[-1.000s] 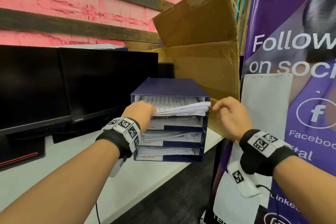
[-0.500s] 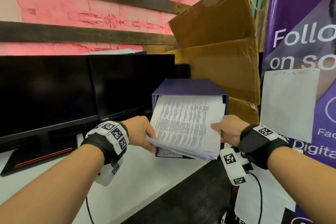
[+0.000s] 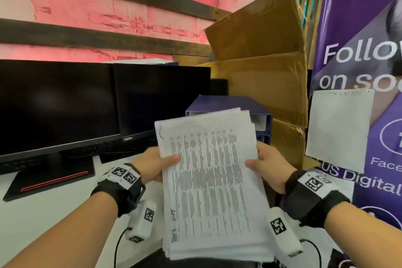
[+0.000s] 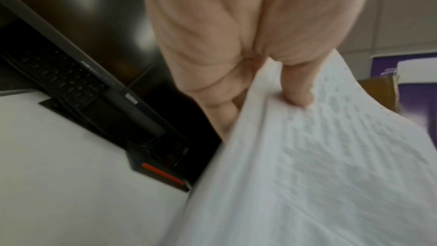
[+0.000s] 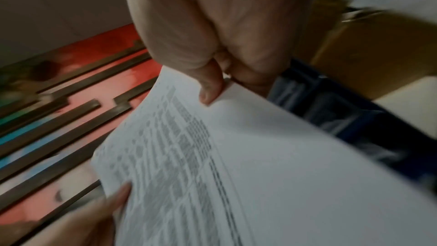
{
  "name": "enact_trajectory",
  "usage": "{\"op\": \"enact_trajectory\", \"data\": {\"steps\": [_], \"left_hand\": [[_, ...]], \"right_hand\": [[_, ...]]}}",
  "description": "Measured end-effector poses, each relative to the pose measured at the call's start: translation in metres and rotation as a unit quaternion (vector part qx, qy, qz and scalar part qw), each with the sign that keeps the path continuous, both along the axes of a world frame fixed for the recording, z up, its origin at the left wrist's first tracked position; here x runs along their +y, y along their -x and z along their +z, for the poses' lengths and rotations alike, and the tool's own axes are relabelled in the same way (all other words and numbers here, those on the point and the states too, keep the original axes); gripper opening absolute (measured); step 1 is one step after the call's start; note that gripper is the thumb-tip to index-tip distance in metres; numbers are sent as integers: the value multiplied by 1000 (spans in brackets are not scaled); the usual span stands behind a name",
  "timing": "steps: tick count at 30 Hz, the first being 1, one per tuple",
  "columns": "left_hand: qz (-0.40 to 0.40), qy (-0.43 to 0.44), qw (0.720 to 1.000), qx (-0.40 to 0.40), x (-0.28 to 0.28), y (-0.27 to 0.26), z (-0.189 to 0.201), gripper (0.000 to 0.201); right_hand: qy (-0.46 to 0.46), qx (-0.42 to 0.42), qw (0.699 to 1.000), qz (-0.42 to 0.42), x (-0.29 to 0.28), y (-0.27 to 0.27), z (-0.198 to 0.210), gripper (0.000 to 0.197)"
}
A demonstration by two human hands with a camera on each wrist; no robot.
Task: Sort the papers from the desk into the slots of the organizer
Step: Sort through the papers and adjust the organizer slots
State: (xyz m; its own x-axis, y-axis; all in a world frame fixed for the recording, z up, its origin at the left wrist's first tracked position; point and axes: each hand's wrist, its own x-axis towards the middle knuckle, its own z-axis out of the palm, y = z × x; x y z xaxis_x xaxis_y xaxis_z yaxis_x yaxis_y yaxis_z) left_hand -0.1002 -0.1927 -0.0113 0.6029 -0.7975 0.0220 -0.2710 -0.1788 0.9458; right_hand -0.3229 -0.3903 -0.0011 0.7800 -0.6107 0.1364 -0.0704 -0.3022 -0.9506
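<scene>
A thick stack of printed papers (image 3: 211, 183) is held up in front of me, tilted toward the camera. My left hand (image 3: 156, 166) grips its left edge, thumb on the top sheet and fingers underneath (image 4: 296, 91). On the opposite edge my right hand (image 3: 266, 164) pinches the stack (image 5: 272, 166) the same way, thumb (image 5: 210, 89) on top. Behind the stack stands the dark blue organizer (image 3: 261, 113), mostly hidden; only its top and right side show, so its slots cannot be judged.
Two black monitors (image 3: 87, 106) stand on the white desk (image 3: 43, 222) at the left. A large cardboard box (image 3: 265, 67) rises behind the organizer. A purple banner (image 3: 365, 50) with a white sheet (image 3: 339, 128) taped to it is at the right.
The stack has come out of the organizer's top slot and moved toward me, rising and tilting up. Both hands travelled with it and hold its sides.
</scene>
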Motion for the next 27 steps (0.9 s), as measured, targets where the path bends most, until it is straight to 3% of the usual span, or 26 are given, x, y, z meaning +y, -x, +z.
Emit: {"op": "enact_trajectory", "data": {"steps": [3, 6, 9, 13, 15, 18, 21, 24, 27], "left_hand": [[132, 158, 978, -39, 7, -4, 33, 22], [233, 222, 939, -120, 19, -4, 62, 28], [281, 223, 922, -146, 30, -5, 56, 36], [312, 198, 918, -141, 55, -14, 23, 52], [320, 197, 915, -150, 63, -20, 15, 45], [322, 211, 906, -177, 67, -24, 21, 27], [357, 255, 879, -188, 62, -26, 36, 20], [383, 268, 867, -172, 64, -34, 42, 35], [386, 230, 870, -205, 70, -48, 36, 59]], "right_hand": [[69, -67, 995, -29, 20, -35, 25, 36], [100, -134, 985, -35, 48, -76, 40, 34], [86, -151, 985, 4, 75, -107, 30, 36], [22, -176, 983, 42, 84, -132, 4, 59], [8, -184, 982, 34, 83, -138, 0, 63], [43, -212, 976, 6, 90, -153, 1, 52], [96, -263, 960, -1, 102, -168, 10, 49], [108, -289, 950, 33, 102, -179, 20, 64], [147, -258, 954, 45, 92, -188, 28, 84]]}}
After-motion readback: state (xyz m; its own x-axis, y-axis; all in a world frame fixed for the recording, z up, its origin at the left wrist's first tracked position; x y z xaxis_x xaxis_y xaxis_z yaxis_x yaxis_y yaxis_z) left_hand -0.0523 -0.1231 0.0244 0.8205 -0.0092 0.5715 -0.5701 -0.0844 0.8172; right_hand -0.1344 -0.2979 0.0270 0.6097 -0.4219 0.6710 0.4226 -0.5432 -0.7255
